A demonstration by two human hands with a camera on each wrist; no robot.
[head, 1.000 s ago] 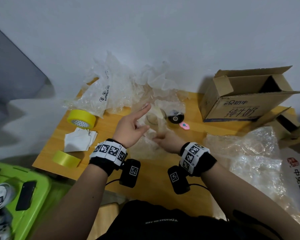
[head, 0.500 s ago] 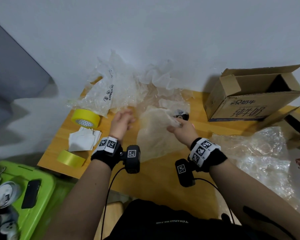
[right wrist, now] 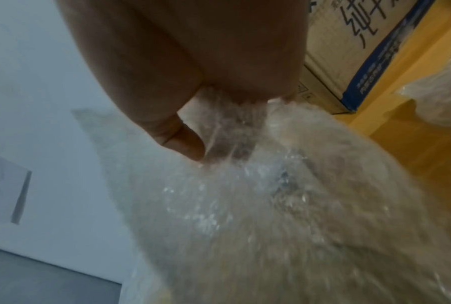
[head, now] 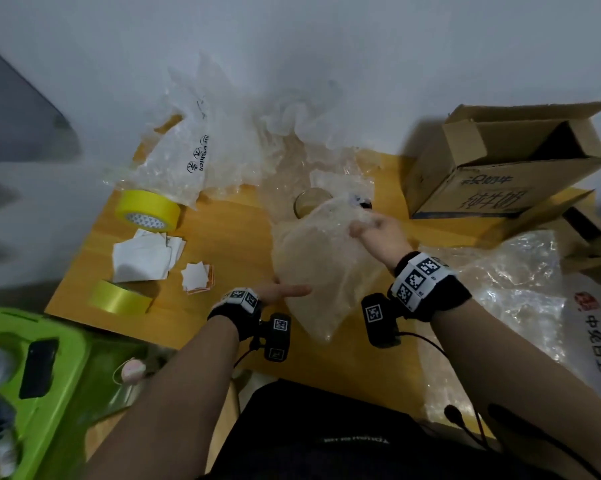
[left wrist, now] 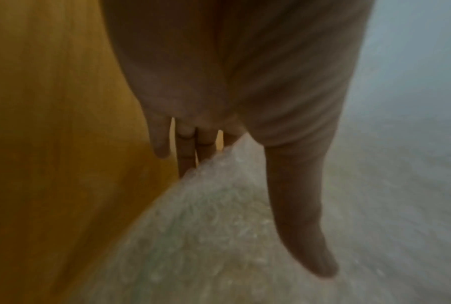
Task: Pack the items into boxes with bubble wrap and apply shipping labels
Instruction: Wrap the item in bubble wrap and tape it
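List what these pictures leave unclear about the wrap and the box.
- Bubble wrap: head view, nothing shows inside it.
- Left hand: fingers run behind the wrap; grip unclear.
- Right hand: fingertips buried in wrap.
- Box: inside dark.
- Glass: half hidden by wrap.

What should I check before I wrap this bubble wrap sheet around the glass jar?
1. Right hand pinches the bubble wrap sheet at its top edge: ok.
2. Left hand steadies the sheet's lower edge, fingers straight: ok.
3. Glass jar upright behind the sheet, uncovered: ok.
4. Sheet wide enough to go round the jar: cannot tell.
5. Cardboard box open for loading: ok.
6. Yellow tape roll within reach on the table: ok.
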